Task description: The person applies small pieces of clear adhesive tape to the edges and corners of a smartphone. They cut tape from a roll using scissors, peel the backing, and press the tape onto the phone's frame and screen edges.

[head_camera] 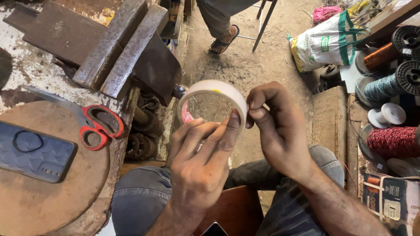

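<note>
We see a cream tape roll (213, 104), red-handled scissors (98, 124), a dark blue phone case (35, 153), rusty brown worktop (43, 205), and spools of red-speckled (392, 142), teal (385, 87) and copper wire (379, 56).

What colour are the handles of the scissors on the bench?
The scissors have red handles, seen clearly in the head view, left of the hands.

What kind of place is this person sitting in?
Probably a small repair workshop, maybe for rewinding motors. A heavy metal bench vise sits on a worn workbench, spools of wire lie on the right, and the ground is a dirt floor.
</note>
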Demonstrator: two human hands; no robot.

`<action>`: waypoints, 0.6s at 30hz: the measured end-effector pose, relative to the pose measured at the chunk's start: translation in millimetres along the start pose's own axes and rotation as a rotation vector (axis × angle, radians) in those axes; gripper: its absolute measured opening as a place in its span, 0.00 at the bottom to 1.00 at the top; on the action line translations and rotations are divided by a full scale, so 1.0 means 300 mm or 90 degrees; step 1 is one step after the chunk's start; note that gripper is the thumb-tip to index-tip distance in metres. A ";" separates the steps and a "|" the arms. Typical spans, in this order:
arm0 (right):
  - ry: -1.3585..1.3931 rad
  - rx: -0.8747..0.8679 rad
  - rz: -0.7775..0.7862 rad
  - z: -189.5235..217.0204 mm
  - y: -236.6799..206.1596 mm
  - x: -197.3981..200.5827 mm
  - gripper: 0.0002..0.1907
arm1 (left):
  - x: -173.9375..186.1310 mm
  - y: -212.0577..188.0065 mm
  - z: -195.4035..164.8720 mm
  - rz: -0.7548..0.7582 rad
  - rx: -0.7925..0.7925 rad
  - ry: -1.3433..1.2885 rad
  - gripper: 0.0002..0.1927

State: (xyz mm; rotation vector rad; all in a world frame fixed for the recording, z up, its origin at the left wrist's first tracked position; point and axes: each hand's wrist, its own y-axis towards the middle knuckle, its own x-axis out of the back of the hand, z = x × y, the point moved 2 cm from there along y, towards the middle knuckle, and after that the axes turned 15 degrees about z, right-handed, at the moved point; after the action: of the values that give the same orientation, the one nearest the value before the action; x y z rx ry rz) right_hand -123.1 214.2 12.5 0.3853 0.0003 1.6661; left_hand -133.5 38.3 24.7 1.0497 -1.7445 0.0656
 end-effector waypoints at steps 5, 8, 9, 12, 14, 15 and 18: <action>0.091 0.062 -0.025 0.006 -0.009 0.017 0.22 | -0.003 0.001 0.016 -0.026 0.019 0.012 0.28; 0.070 0.074 -0.030 0.007 -0.019 0.010 0.30 | -0.011 0.005 0.016 -0.028 0.026 0.016 0.27; 0.055 0.083 -0.030 0.007 -0.019 0.006 0.32 | -0.011 0.004 0.017 -0.026 0.030 0.018 0.28; 0.026 0.126 -0.024 0.014 -0.026 -0.003 0.35 | -0.007 -0.001 0.010 -0.016 0.030 0.019 0.29; 0.024 0.125 -0.022 0.018 -0.028 -0.003 0.34 | -0.002 -0.003 0.004 -0.009 0.026 0.018 0.29; 0.023 0.119 -0.023 0.019 -0.027 -0.001 0.35 | 0.000 -0.001 0.004 -0.010 0.022 0.020 0.28; 0.023 0.073 -0.023 0.020 -0.028 0.005 0.38 | 0.005 0.002 -0.003 -0.010 0.018 0.024 0.28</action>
State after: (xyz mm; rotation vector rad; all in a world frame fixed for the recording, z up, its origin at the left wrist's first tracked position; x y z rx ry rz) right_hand -113.6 215.4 16.7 0.4386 0.1295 1.6421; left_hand -133.2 38.2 26.5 1.0761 -1.7053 0.0991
